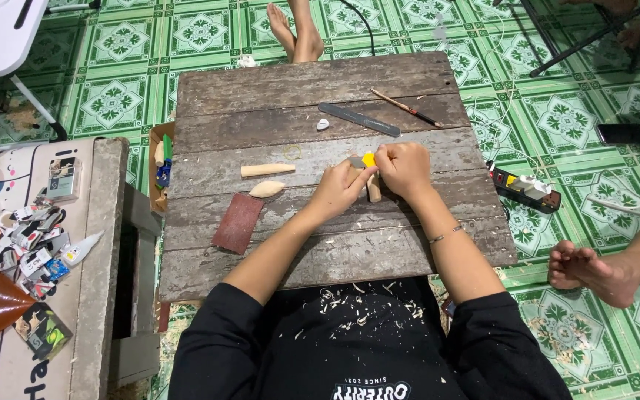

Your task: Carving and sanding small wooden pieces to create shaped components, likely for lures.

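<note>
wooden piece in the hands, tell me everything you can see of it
The wooden piece is a short, pale, rounded stick of bare light wood, standing roughly upright on the grey plank table. Only its lower part shows; the rest is hidden by the fingers. The left hand grips it from the left side, the right hand closes over its top, holding a yellow-handled cutter against it. Its upper shape cannot be made out.

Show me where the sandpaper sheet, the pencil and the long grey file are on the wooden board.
sandpaper sheet [238,223], head view, middle of the sheet.
pencil [405,107], head view, middle of the shaft.
long grey file [359,120], head view, middle of the blade.
</note>
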